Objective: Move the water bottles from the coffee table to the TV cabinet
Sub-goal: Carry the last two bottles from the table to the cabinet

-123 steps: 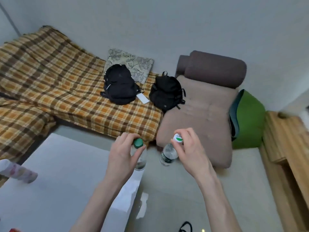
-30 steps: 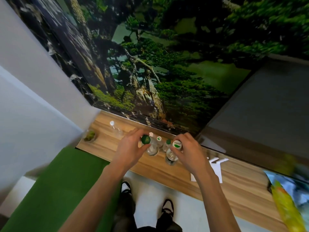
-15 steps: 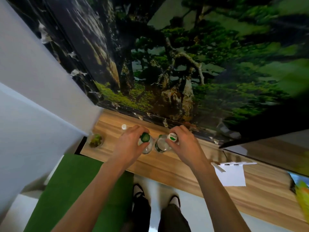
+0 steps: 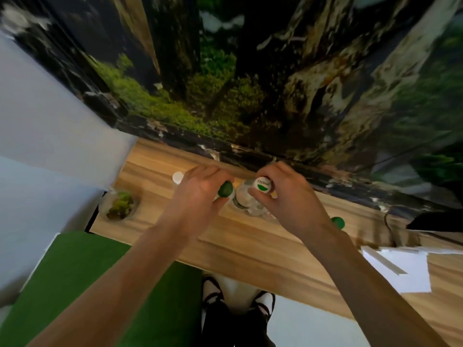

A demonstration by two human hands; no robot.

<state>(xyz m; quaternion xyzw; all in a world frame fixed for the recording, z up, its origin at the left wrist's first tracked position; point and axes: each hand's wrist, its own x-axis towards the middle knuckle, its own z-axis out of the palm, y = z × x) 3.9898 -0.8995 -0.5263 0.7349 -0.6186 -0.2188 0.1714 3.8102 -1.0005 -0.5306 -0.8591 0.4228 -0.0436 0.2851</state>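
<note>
My left hand [image 4: 198, 194] grips the neck of a clear water bottle with a dark green cap [image 4: 225, 189]. Just to its right, my right hand [image 4: 288, 199] holds a second clear bottle by its white-and-green cap [image 4: 262, 184]. Both bottles are upright over the wooden TV cabinet [image 4: 250, 244], close to the screen's lower edge; I cannot tell if their bases touch the wood. Another bottle with a white cap [image 4: 178, 177] stands left of my left hand. A further green cap [image 4: 338, 222] shows behind my right wrist.
A large screen [image 4: 250, 83] showing mossy trees rises right behind the cabinet. A small glass bowl of moss [image 4: 120, 205] sits at the cabinet's left end, white papers [image 4: 398, 269] at its right. A green cushion [image 4: 100, 284] lies below left, my feet [image 4: 235, 301] in front.
Since 4.1 s ago I carried both bottles from the sofa side to the TV cabinet. In the last second the hands lowered with the bottles toward the wood beside the white-capped bottle.
</note>
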